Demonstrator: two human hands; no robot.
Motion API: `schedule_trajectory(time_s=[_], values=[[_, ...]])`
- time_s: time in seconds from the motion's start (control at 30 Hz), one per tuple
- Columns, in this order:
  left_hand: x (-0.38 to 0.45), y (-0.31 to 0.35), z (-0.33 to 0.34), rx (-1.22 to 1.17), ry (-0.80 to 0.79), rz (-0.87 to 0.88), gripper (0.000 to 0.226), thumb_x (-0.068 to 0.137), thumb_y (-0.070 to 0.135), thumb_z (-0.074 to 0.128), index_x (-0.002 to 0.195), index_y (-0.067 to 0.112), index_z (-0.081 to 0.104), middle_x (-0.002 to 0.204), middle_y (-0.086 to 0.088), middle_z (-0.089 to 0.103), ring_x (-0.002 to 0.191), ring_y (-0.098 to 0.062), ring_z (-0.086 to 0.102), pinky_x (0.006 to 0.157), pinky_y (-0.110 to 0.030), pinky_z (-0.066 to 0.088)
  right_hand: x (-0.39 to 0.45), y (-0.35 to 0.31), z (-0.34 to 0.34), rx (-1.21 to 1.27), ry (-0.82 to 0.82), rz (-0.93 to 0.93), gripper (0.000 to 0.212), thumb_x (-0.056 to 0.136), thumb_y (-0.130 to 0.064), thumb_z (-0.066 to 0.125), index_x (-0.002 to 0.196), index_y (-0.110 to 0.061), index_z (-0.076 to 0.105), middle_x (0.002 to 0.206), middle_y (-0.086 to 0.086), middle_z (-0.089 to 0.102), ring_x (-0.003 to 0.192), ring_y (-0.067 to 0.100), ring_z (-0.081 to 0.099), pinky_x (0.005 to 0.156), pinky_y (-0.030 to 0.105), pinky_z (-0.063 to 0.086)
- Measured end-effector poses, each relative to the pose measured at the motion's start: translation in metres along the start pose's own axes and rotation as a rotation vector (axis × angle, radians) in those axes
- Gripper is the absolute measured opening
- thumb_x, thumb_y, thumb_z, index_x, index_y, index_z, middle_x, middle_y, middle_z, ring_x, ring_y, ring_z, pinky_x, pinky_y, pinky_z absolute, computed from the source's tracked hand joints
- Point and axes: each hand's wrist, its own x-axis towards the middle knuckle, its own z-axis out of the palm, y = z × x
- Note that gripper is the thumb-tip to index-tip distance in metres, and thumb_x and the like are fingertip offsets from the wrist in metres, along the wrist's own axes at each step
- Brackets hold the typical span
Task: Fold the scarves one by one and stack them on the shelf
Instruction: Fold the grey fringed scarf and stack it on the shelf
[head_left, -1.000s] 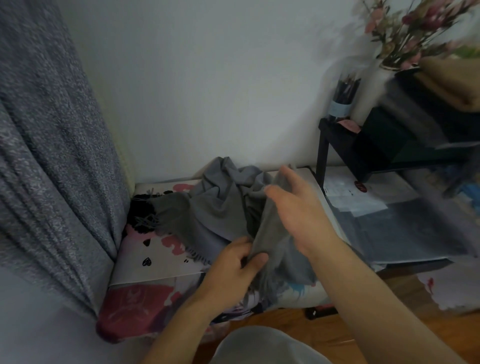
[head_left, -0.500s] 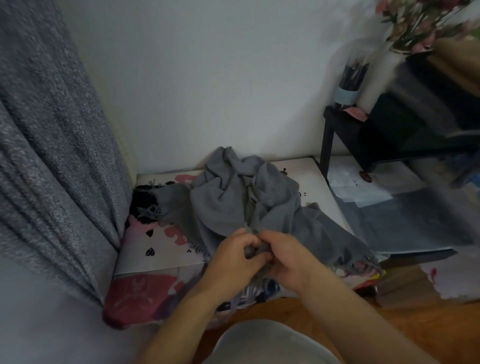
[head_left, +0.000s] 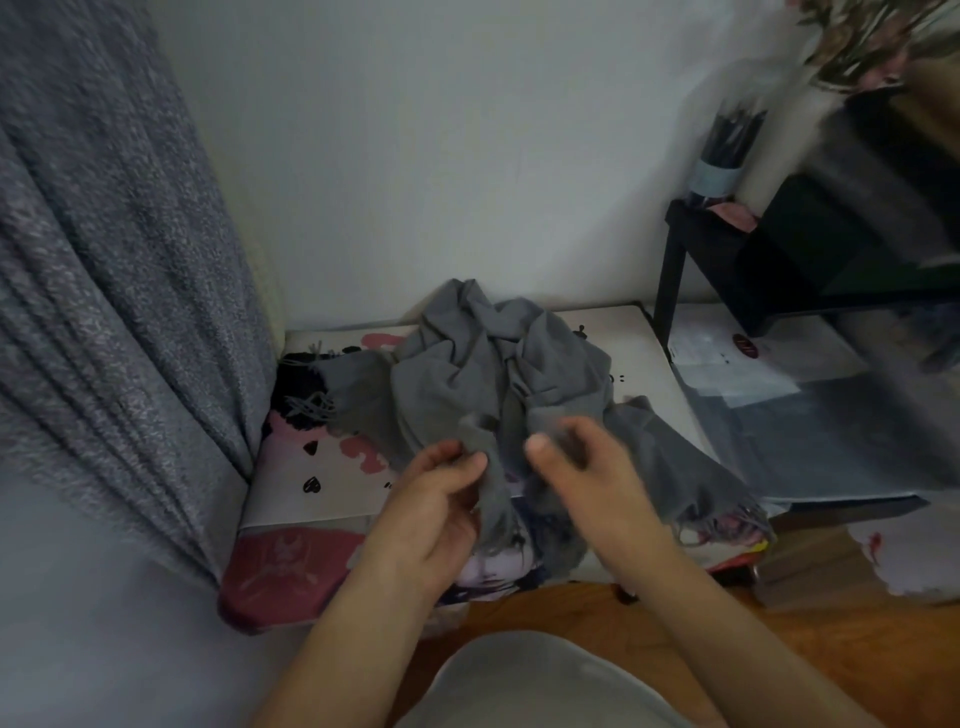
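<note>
We see a grey scarf (head_left: 457, 384) lying crumpled in a heap on a printed cushion (head_left: 322, 483), toward twelve o'clock from our hands. The cloth is a plain mid-grey, soft and matte, bunched into deep folds at its middle. One fringed end (head_left: 317, 405) trails out toward nine o'clock over the black and pink print; another fringed end (head_left: 727, 519) runs down toward four o'clock and hangs at the cushion's front edge. A narrow strip of the same cloth drops between our two hands toward six o'clock.

Our left hand (head_left: 436, 499) has its fingers curled, thumb and forefinger pinching an edge of the scarf. Our right hand (head_left: 587, 478), just at three o'clock of the left, is also curled and takes hold of the cloth beside it, thumb nail up; it is blurred, so the exact hold is hard to read. The two hands are close but not touching.

At nine o'clock a speckled grey curtain (head_left: 104, 291) hangs down beside the cushion. At two o'clock stands a black shelf (head_left: 737, 249) against the white wall (head_left: 441, 145), with a cup of dark pencils (head_left: 727, 150) on it and blurred flowers (head_left: 872, 36) beyond. Beneath the shelf lie pale papers (head_left: 727, 358). Wooden floor (head_left: 831, 639) shows at five o'clock
</note>
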Motion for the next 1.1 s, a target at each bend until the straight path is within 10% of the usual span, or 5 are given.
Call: schedule_trajectory(time_s=[0.07,0.23,0.5,0.97,1.1], values=[[-0.004,-0.001,0.011,0.098,-0.028,0.079,0.02,0.092,-0.01,0.056,0.104,0.006,0.057,0.096,-0.018,0.07,0.083,-0.024,0.072,0.076,-0.035,0.059,-0.001,0.006,0.015,-0.007,-0.178,-0.009,0.023,0.091,-0.022,0.072,0.111,-0.027,0.062,0.1,-0.017,0.07,0.092,-0.006,0.066,0.077,0.014,0.053],[-0.02,-0.021,0.016,0.755,-0.156,0.495,0.026,0.098,-0.003,0.056,0.115,0.017,0.058,0.112,0.002,0.074,0.111,-0.012,0.068,0.099,-0.034,0.054,-0.002,0.018,0.023,0.164,0.017,0.011,0.01,0.096,-0.01,0.063,0.104,-0.009,0.071,0.092,0.008,0.075,0.089,0.021,0.073,0.079,0.036,0.06],[-0.027,-0.064,0.02,0.922,-0.166,0.89,0.055,0.079,-0.007,0.056,0.125,0.022,0.057,0.14,0.005,0.053,0.142,-0.023,0.043,0.117,-0.04,0.037,-0.015,0.006,0.003,1.179,-0.044,0.573,0.038,0.093,-0.019,0.061,0.128,-0.003,0.064,0.123,0.017,0.067,0.113,0.03,0.066,0.1,0.041,0.051],[-0.051,-0.092,0.07,1.024,0.106,0.5,0.022,0.091,0.018,0.074,0.106,0.032,0.066,0.099,0.018,0.07,0.097,0.003,0.066,0.086,-0.017,0.053,-0.035,0.015,-0.056,0.983,-0.034,0.506,0.029,0.099,-0.025,0.06,0.112,-0.002,0.07,0.11,0.021,0.072,0.103,0.031,0.071,0.09,0.041,0.057],[-0.064,-0.091,0.068,0.752,0.094,0.275,0.013,0.093,0.013,0.069,0.105,0.007,0.07,0.101,-0.011,0.075,0.101,-0.026,0.072,0.09,-0.038,0.057,-0.048,0.022,-0.071,0.934,-0.261,0.448,0.021,0.097,-0.007,0.057,0.114,0.0,0.068,0.112,0.024,0.07,0.105,0.033,0.07,0.088,0.039,0.058]])
